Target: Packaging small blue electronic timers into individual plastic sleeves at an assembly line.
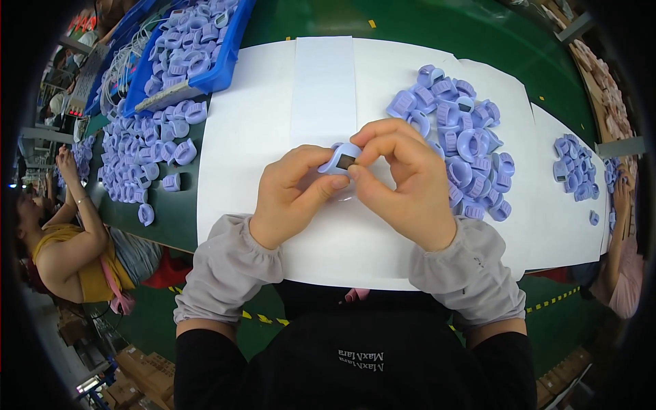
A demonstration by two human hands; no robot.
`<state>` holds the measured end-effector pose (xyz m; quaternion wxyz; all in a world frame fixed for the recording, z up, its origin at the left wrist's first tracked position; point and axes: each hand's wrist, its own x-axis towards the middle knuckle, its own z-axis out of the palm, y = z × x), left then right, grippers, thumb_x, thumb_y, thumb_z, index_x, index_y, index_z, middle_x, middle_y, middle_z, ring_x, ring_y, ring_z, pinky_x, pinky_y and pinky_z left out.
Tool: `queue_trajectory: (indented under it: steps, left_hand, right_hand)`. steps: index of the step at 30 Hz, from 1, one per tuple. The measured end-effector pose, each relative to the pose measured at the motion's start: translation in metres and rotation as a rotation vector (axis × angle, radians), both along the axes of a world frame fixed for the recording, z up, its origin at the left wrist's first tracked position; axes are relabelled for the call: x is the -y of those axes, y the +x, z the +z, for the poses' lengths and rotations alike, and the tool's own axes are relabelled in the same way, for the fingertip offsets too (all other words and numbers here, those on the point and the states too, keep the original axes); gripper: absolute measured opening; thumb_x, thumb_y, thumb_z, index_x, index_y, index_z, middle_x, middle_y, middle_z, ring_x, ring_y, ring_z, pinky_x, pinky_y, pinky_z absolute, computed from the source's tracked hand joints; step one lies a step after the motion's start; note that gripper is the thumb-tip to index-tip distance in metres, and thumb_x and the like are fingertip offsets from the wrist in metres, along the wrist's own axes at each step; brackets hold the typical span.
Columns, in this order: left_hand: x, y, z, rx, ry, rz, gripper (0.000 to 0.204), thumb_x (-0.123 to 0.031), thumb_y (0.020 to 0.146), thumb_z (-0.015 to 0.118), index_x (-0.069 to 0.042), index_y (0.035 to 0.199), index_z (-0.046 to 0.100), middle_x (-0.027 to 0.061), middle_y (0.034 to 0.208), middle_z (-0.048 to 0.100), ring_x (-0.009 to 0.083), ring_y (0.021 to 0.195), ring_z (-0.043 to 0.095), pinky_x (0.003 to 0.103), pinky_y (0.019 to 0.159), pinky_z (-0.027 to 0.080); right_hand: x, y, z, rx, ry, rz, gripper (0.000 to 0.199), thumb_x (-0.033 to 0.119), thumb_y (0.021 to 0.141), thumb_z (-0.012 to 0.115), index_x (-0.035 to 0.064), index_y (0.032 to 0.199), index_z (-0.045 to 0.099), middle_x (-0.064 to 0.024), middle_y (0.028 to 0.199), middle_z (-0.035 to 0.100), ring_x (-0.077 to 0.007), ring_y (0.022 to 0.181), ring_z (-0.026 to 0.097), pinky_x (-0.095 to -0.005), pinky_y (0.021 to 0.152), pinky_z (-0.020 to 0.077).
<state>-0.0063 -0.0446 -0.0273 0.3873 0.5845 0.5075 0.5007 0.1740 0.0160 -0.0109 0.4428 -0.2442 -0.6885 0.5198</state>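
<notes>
My left hand (295, 195) and my right hand (403, 181) meet over the middle of a white sheet (260, 130), both gripping one small lilac plastic ring-shaped part (340, 158) with a dark square window facing up. My right thumb and forefinger pinch its right side, while my left thumb lies under it. Both wrists wear grey sleeve covers. A heap of the same lilac parts (459, 137) lies just right of my right hand.
More lilac parts (147, 154) spread over the green table at the left, and a blue bin (222, 72) at the back left holds several. A small pile (576, 167) sits far right. One person sits at the left (75, 253), another at the right edge (622, 266).
</notes>
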Motion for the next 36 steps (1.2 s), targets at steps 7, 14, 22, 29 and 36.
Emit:
queue_trajectory:
  steps: [7,14,22,29,36]
  left_hand:
    - [0.0,-0.002,0.003,0.08,0.041,-0.1,0.024,-0.006,0.083,0.073,-0.001,0.105,0.063,0.0079,0.097,0.065,0.0143,0.084,0.063,0.026,0.072,0.051]
    - [-0.004,-0.016,0.014,-0.147,0.088,0.026,0.033,-0.002,0.082,0.069,-0.002,0.113,0.056,0.0058,0.093,0.062,0.016,0.094,0.061,0.029,0.083,0.047]
    - [-0.036,-0.17,0.019,-1.34,0.022,0.632,0.02,-0.013,0.083,0.065,-0.003,0.1,0.065,0.0167,0.093,0.065,0.0369,0.082,0.062,0.045,0.071,0.048]
    - [-0.042,-0.042,0.057,-0.414,0.029,0.0,0.019,-0.005,0.086,0.061,0.001,0.102,0.068,0.0098,0.092,0.069,0.0155,0.079,0.064,0.027,0.068,0.047]
    - [-0.037,0.009,0.035,0.054,-0.188,-0.099,0.019,-0.004,0.09,0.055,0.003,0.101,0.068,0.0038,0.081,0.067,0.0077,0.072,0.061,0.022,0.061,0.048]
  right_hand:
    - [-0.002,0.005,0.01,0.077,-0.048,0.056,0.026,0.003,0.08,0.071,0.0007,0.106,0.067,-0.0076,0.109,0.062,-0.0157,0.096,0.057,-0.0289,0.084,0.0464]
    - [-0.01,0.024,0.027,0.316,0.226,-0.21,0.026,0.008,0.08,0.072,0.0029,0.105,0.069,-0.0092,0.1,0.068,-0.0201,0.09,0.064,-0.0308,0.084,0.0477]
    - [-0.036,0.06,0.036,0.728,0.761,-0.783,0.029,0.004,0.077,0.07,0.0026,0.106,0.065,-0.0142,0.11,0.063,-0.0282,0.101,0.059,-0.0361,0.087,0.0457]
    - [-0.011,0.022,0.024,0.247,0.414,-0.166,0.038,0.003,0.077,0.073,0.0026,0.114,0.062,-0.0118,0.118,0.056,-0.0257,0.102,0.056,-0.034,0.086,0.0457]
    - [-0.017,0.019,0.012,0.137,0.401,0.067,0.042,0.005,0.078,0.074,0.0041,0.117,0.06,-0.0107,0.121,0.052,-0.0218,0.104,0.052,-0.0329,0.089,0.0425]
